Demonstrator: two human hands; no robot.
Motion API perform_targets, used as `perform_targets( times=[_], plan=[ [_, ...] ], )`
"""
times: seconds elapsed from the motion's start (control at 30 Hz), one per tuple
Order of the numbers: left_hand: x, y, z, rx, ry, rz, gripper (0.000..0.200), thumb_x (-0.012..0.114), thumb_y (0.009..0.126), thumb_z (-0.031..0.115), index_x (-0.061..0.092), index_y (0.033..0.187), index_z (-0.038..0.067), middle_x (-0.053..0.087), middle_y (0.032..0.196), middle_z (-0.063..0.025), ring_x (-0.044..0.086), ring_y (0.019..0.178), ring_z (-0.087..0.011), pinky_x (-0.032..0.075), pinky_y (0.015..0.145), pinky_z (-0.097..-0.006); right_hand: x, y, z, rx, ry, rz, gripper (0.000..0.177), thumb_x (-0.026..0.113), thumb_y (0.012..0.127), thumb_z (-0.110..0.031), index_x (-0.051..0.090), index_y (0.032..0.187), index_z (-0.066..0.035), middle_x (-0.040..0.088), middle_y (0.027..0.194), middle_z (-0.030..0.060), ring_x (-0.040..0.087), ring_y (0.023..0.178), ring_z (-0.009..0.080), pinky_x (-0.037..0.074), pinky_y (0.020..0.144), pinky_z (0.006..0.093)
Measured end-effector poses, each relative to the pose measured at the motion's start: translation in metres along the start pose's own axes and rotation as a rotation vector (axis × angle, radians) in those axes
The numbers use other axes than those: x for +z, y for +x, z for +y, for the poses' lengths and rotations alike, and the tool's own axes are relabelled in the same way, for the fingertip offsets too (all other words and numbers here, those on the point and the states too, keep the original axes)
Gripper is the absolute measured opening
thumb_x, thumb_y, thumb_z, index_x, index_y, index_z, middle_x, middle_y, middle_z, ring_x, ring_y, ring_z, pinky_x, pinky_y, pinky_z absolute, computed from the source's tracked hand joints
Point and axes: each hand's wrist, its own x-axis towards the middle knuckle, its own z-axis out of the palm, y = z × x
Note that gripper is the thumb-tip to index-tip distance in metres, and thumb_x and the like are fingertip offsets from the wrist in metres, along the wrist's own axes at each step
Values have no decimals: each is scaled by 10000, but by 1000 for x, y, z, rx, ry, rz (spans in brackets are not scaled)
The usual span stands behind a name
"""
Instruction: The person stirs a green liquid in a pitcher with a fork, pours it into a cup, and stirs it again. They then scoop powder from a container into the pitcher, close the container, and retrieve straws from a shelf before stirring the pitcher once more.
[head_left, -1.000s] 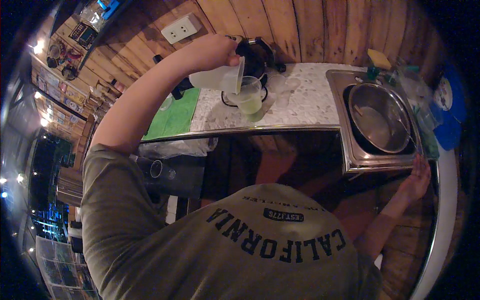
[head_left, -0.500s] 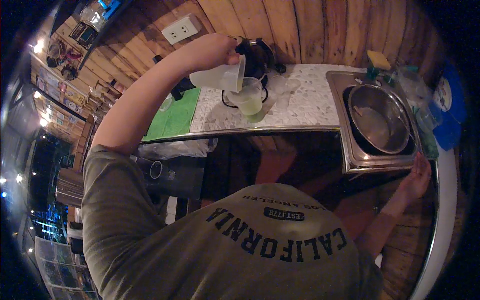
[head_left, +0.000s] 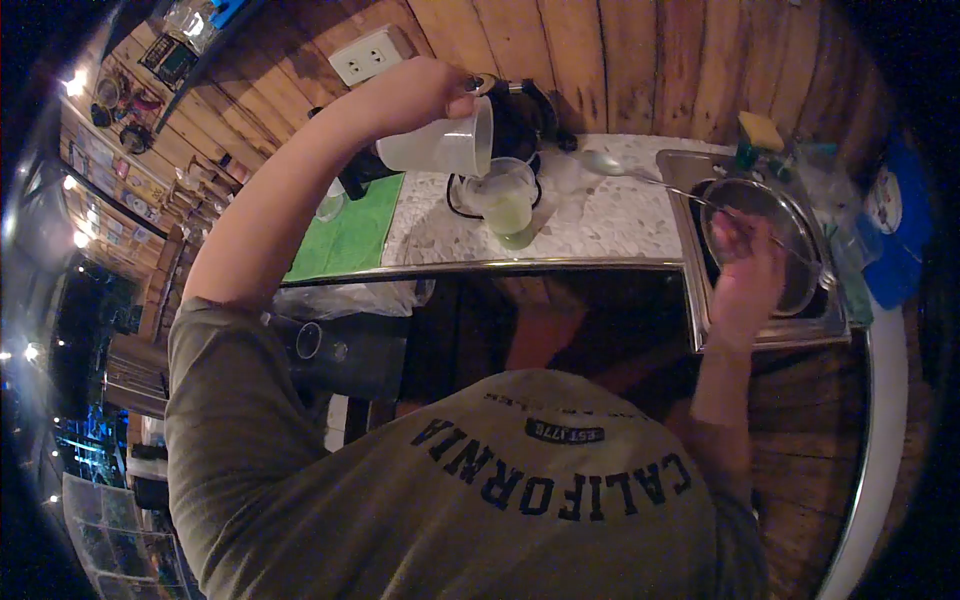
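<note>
My left hand (head_left: 432,92) is closed on a translucent plastic pitcher (head_left: 435,148), which it tilts over a clear plastic cup (head_left: 508,208). Pale greenish liquid shows in the cup, which stands on the pebble-patterned counter (head_left: 620,215). Over the sink, my right hand (head_left: 748,265) is closed around the handle of a long metal spoon (head_left: 603,163). The spoon's bowl points left, above the counter. Beneath my right hand a metal pot (head_left: 800,235) sits in the sink, partly hidden by the hand.
A steel sink (head_left: 705,338) is set into the counter's right end, with a yellow sponge (head_left: 760,130) behind it. Left of the cup lies a green cloth (head_left: 350,235). A dark appliance (head_left: 520,115) stands behind the cup, below a wall socket (head_left: 370,57).
My right hand has moved from the sink's front right corner to above the pot and now holds the long spoon. The pitcher stays tilted over the cup, nearly unmoved.
</note>
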Motion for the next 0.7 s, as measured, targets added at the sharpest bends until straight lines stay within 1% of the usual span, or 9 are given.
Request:
perform_targets(
  times=[0.03, 0.07, 0.1, 0.17, 0.2, 0.3, 0.5, 0.57, 0.7],
  plan=[
    [-2, -1, -3, -17, -15, -4, 281, 598, 806, 266, 577, 870, -7, 627, 769, -204, 615, 744, -380, 479, 676, -444, 16, -2, 10, -97, -178, -49, 212, 510, 931, -170, 574, 969, 28, 621, 1012, 181, 622, 930, 292, 490, 882, 411],
    [-3, -2, -5, -34, -29, -8, 283, 597, 808, 269, 577, 872, -6, 628, 772, -205, 615, 748, -381, 479, 679, -444, 32, -4, 13, -85, -190, -67, 213, 509, 935, -177, 569, 970, 25, 625, 991, 178, 631, 901, 284, 496, 865, 406],
    [-4, -3, -8, -18, -9, 47, 290, 587, 807, 281, 573, 847, -5, 622, 752, -203, 613, 731, -380, 475, 664, -448, 48, -7, 17, -73, -202, -84, 215, 508, 939, -184, 564, 970, 21, 630, 970, 176, 639, 872, 277, 502, 848, 401],
    [-4, -8, -12, 8, 30, 158, 311, 567, 807, 307, 567, 796, -4, 610, 711, -198, 608, 697, -377, 467, 634, -456, 73, -11, 17, 167, 102, -58, 214, 510, 946, -197, 554, 975, 11, 636, 931, 170, 650, 825, 263, 508, 822, 399],
    [-5, -10, -13, 12, 29, 166, 318, 567, 809, 313, 563, 793, -5, 610, 711, -198, 609, 698, -377, 467, 634, -457, 75, -11, 25, 172, 153, -110, 207, 515, 946, -181, 542, 981, 22, 635, 934, 178, 654, 846, 273, 526, 813, 371],
    [-6, -13, -16, 17, 1, 167, 337, 567, 816, 329, 558, 794, -7, 611, 711, -196, 610, 704, -378, 468, 641, -458, 91, -11, 39, 161, 94, -130, 206, 513, 946, -178, 543, 981, 23, 637, 925, 179, 659, 834, 272, 527, 807, 365],
    [-2, -15, -23, 40, -81, 155, 353, 572, 824, 347, 572, 826, -6, 627, 736, -187, 616, 730, -375, 476, 667, -446, 104, -11, 52, 198, 71, -130, 217, 521, 940, -178, 549, 982, 34, 640, 917, 185, 666, 839, 288, 531, 793, 374],
    [1, -16, -26, 37, -92, 143, 361, 574, 826, 353, 575, 836, -8, 637, 764, -185, 620, 748, -371, 478, 674, -440, 99, -7, 55, 210, 120, -135, 219, 523, 938, -180, 555, 978, 33, 642, 914, 183, 666, 843, 292, 530, 798, 380],
    [6, -24, -36, -74, -109, 131, 357, 568, 827, 343, 579, 853, -13, 638, 810, -191, 621, 778, -348, 475, 695, -426, 97, -2, 51, 171, 109, -61, 261, 523, 939, -225, 568, 940, 33, 656, 882, 174, 670, 766, 282, 548, 743, 378]
  ],
)
